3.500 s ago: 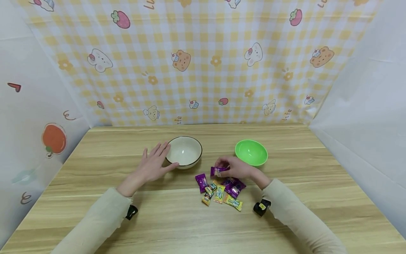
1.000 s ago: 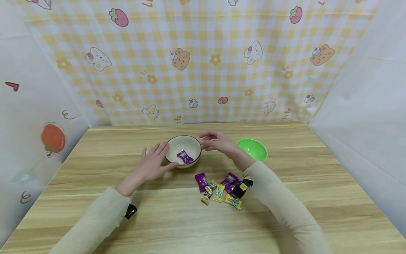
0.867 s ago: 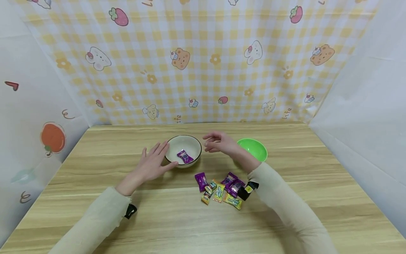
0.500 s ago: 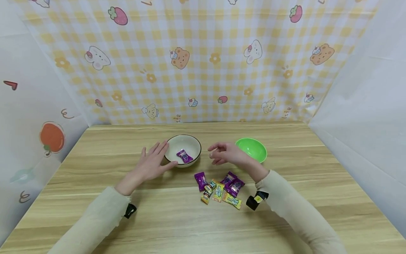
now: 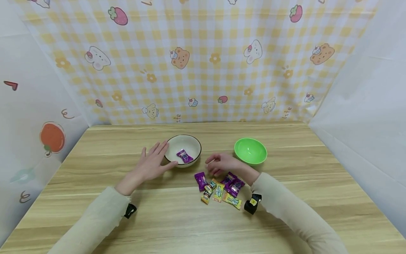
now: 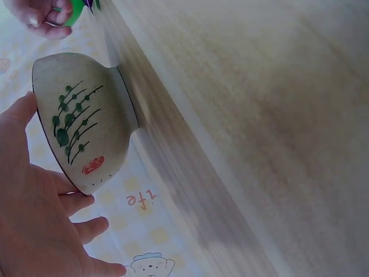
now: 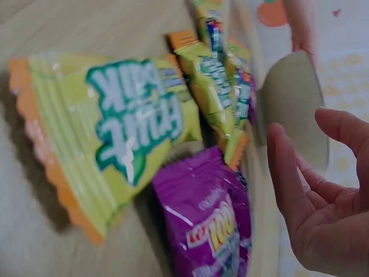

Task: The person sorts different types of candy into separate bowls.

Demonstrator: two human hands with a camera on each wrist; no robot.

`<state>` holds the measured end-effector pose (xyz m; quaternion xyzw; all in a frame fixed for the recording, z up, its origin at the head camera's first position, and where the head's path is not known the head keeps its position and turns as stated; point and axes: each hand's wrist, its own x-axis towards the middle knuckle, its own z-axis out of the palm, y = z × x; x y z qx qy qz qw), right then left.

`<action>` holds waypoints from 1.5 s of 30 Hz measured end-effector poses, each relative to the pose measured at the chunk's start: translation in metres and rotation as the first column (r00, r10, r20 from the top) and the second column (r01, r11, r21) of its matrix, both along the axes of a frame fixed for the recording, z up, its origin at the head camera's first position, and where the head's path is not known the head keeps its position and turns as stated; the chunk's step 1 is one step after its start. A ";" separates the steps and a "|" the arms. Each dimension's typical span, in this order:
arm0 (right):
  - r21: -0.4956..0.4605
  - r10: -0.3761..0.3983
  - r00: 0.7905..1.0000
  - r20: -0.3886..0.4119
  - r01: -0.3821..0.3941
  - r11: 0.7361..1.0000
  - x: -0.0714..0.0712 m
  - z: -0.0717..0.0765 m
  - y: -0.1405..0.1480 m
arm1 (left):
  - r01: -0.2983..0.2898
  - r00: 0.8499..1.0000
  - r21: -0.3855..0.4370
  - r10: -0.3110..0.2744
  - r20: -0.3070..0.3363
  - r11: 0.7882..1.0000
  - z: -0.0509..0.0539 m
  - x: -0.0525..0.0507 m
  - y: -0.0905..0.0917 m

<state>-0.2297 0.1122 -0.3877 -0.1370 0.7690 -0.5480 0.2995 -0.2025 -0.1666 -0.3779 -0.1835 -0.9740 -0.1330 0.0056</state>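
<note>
My left hand rests its spread fingers and thumb against the near-left rim of a cream bowl. In the left wrist view the bowl's outer wall shows a green plant pattern. One purple wrapped candy lies inside the bowl. My right hand hovers between the bowl and the loose candies, fingers loosely bent, holding nothing. Nearest to it are a purple candy and an overlapping purple pair. Several yellow candies lie just nearer; the right wrist view shows a large yellow candy close up.
A green bowl with nothing visible in it stands right of the cream bowl, behind the right forearm. The wooden table ends at a checked curtain. White sheets hang at both sides.
The purple candy that the right hand held earlier now lies in the cream bowl. The right hand has withdrawn from the bowl and come down toward the loose candies. The left hand stays put.
</note>
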 end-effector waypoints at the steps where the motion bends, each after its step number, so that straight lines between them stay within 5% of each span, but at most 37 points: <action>1: 0.014 -0.001 1.000 0.000 0.001 1.000 0.000 -0.001 -0.002 | 0.001 1.000 -0.002 -0.001 -0.002 1.000 0.000 0.000 0.000; 11: 0.191 0.062 0.986 -0.153 -0.032 0.981 0.005 -0.008 -0.020 | -0.005 1.000 -0.003 0.005 -0.004 1.000 0.002 0.001 0.001; 23: 0.265 0.195 0.924 -0.328 -0.108 0.958 0.014 -0.007 -0.031 | -0.006 1.000 -0.001 0.006 -0.001 1.000 0.001 -0.001 0.001; 33: 0.259 0.214 0.932 -0.294 -0.138 0.956 0.022 -0.007 -0.033 | -0.001 1.000 0.002 0.001 0.001 1.000 0.001 0.000 0.000; 45: 0.227 0.201 0.915 -0.350 -0.125 0.966 0.023 -0.009 -0.029 | -0.007 1.000 -0.005 0.007 0.002 1.000 0.001 0.001 0.001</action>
